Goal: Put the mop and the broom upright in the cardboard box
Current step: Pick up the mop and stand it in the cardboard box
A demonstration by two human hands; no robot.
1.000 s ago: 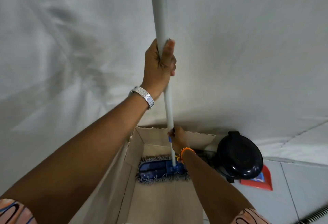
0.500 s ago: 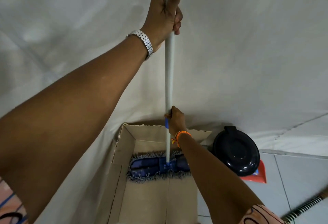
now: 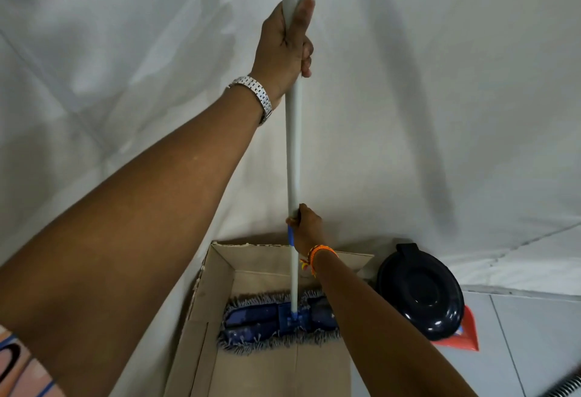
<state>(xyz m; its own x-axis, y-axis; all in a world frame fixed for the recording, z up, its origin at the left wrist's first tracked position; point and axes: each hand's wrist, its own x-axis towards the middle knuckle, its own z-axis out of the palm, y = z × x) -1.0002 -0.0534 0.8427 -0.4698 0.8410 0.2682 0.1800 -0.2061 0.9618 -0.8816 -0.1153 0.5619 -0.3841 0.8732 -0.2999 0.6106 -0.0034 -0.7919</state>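
Observation:
The mop stands upright inside the open cardboard box (image 3: 220,274), its grey pole (image 3: 293,151) rising out of the top of the view. Its flat blue fringed head (image 3: 267,321) rests on the box floor near the far wall. My left hand (image 3: 286,41), with a metal watch on the wrist, is closed around the pole high up. My right hand (image 3: 306,230), with an orange bracelet on the wrist, grips the pole low down by its blue collar, just above the box rim. A striped handle (image 3: 566,388) at the bottom right corner may be the broom.
A white cloth backdrop (image 3: 440,97) hangs right behind the box. A black lidded bin (image 3: 421,292) stands to the right of the box, with a red dustpan (image 3: 465,333) under its edge. Grey floor tiles (image 3: 534,333) lie on the right.
The mop head has stayed on the box floor. My left hand slid up the pole, then a little down again; the pole now stands straighter. My right hand keeps its low grip.

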